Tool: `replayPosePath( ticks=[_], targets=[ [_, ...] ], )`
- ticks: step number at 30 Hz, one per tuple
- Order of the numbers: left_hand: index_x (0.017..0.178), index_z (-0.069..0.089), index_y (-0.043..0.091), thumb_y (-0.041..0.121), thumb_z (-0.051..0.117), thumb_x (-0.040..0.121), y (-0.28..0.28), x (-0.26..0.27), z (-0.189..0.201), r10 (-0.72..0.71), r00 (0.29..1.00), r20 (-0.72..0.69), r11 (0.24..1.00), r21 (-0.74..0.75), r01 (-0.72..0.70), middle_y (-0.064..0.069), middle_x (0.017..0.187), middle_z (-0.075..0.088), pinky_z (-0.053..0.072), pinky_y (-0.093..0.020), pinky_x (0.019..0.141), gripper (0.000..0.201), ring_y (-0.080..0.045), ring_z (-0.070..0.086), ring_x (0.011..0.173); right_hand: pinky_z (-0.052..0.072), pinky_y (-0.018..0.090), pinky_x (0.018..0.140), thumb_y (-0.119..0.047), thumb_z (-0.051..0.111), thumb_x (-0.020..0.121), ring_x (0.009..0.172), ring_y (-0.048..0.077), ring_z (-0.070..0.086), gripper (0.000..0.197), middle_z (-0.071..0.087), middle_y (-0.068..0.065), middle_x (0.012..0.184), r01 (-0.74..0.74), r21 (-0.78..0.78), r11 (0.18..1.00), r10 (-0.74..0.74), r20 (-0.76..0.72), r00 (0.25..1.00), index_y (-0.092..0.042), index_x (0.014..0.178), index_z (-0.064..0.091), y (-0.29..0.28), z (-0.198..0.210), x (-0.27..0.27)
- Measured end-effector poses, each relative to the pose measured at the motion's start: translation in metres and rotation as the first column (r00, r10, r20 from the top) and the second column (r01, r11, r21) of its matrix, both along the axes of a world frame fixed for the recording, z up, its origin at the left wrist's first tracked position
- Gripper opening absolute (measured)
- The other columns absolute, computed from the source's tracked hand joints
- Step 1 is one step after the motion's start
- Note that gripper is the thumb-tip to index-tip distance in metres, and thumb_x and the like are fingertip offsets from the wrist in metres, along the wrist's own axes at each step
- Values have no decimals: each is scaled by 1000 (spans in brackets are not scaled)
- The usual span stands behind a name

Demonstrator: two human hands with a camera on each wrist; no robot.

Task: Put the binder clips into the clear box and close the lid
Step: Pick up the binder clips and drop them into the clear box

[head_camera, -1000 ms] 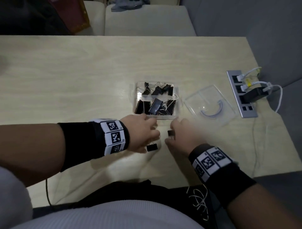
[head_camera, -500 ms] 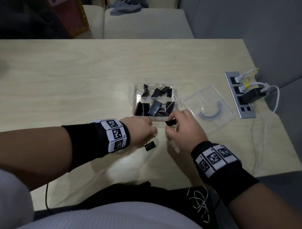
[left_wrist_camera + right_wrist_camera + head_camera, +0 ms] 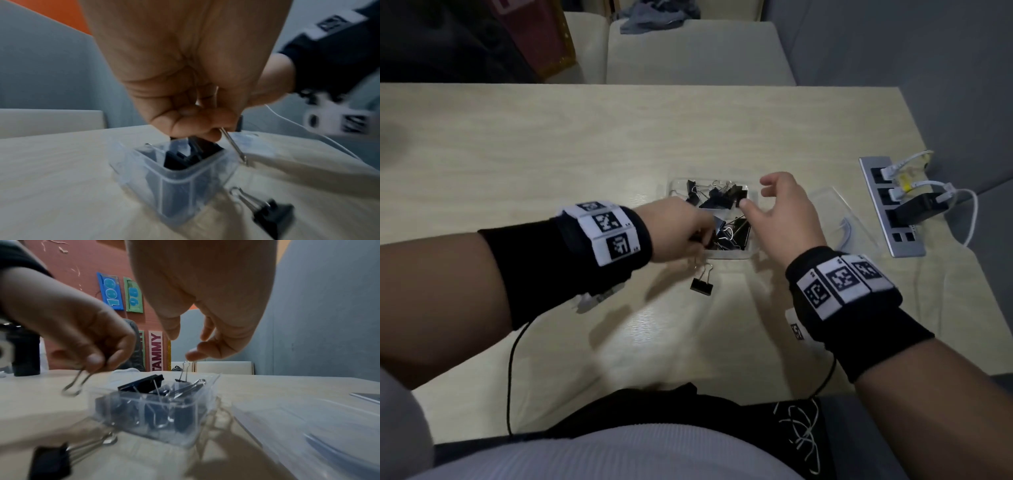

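The clear box [image 3: 751,247] sits mid-table and holds several black binder clips [image 3: 722,200]. My left hand [image 3: 702,236] is at its near left corner and pinches a binder clip by its wire handles [image 3: 76,384]; the same handles [image 3: 234,146] poke out below my fingers. My right hand [image 3: 756,193] hovers over the box's right side with fingers spread and holds nothing, as the right wrist view confirms [image 3: 185,344]. One loose binder clip [image 3: 702,284] lies on the table just in front of the box [image 3: 174,178]. The clear lid [image 3: 839,219] lies flat to the right of the box.
A grey power strip [image 3: 890,205] with white cables and a black plug sits near the table's right edge. A black cable [image 3: 512,359] runs off the near edge below my left arm. Pale chairs [image 3: 698,51] stand behind the table.
My right hand carried its clip up over the box and let it go; it now hangs open. My left hand moved forward to the box's near left corner.
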State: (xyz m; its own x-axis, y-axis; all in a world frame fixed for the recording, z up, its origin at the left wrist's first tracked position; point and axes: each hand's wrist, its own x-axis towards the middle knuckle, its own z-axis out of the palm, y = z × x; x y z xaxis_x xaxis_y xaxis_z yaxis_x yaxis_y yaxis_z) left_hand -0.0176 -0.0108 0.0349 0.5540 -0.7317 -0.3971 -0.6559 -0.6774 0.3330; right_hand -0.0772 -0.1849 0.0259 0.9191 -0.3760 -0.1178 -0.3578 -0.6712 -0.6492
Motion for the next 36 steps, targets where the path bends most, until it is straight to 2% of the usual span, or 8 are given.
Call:
replayPosePath(
  ticks=[6,11,14,18,22,26,31,36],
  targets=[
    [103,62,23,20,59,91,-1,41,5,368,930,-23,890,-280,-359,3,94,74,51,-26,77,13,-7,62,61,47,32,67,-25,54,87,73,13,52,6,55,-4,87,-226,-133,965,229,8,973,-20,88,57,13,-17,-37],
    [131,52,26,28,58,91,-1,60,-5,342,933,108,938,-93,-333,-2,127,61,46,-36,93,40,-24,60,108,49,40,80,-22,57,85,97,25,55,21,62,5,103,-589,-171,790,580,-106,808,-17,105,63,37,-41,-53],
    [135,49,28,38,63,85,4,58,-13,331,933,140,944,-37,-329,-9,138,45,45,-39,99,53,-31,53,119,48,42,82,-24,59,84,104,29,50,31,57,5,115,-705,-226,672,662,-243,709,-23,116,59,45,-55,-59],
    [147,32,25,55,72,72,10,52,-26,273,957,96,954,98,-282,-3,159,19,42,-45,106,90,-31,43,134,52,43,70,-5,51,84,101,28,44,23,49,5,113,-654,-250,714,599,-267,755,-18,102,56,49,-63,-63],
    [149,26,21,47,78,70,12,49,-33,284,953,101,952,85,-293,-2,161,12,43,-44,105,98,-31,45,133,52,45,68,-5,48,84,94,28,43,15,48,4,105,-637,-228,736,573,-289,767,-14,95,52,44,-62,-61],
    [150,23,21,44,79,69,15,43,-37,285,955,80,954,70,-291,-1,161,10,45,-45,103,100,-31,48,131,50,45,63,-8,55,77,80,24,48,6,52,6,89,-612,-158,775,604,-102,791,-11,81,54,35,-56,-62],
    [150,22,24,45,79,70,19,35,-39,271,960,65,959,67,-275,0,162,7,46,-47,101,100,-30,50,129,48,29,65,-9,61,74,71,14,52,9,54,0,87,-565,-98,820,573,120,811,-12,82,60,32,-28,-57],
    [149,21,28,48,77,70,20,28,-35,212,974,87,969,109,-220,3,162,7,48,-47,97,99,-29,50,128,39,6,69,-9,63,79,70,-4,50,12,51,-5,90,-277,-28,960,274,281,920,-16,88,62,28,-14,-32]
  ],
)
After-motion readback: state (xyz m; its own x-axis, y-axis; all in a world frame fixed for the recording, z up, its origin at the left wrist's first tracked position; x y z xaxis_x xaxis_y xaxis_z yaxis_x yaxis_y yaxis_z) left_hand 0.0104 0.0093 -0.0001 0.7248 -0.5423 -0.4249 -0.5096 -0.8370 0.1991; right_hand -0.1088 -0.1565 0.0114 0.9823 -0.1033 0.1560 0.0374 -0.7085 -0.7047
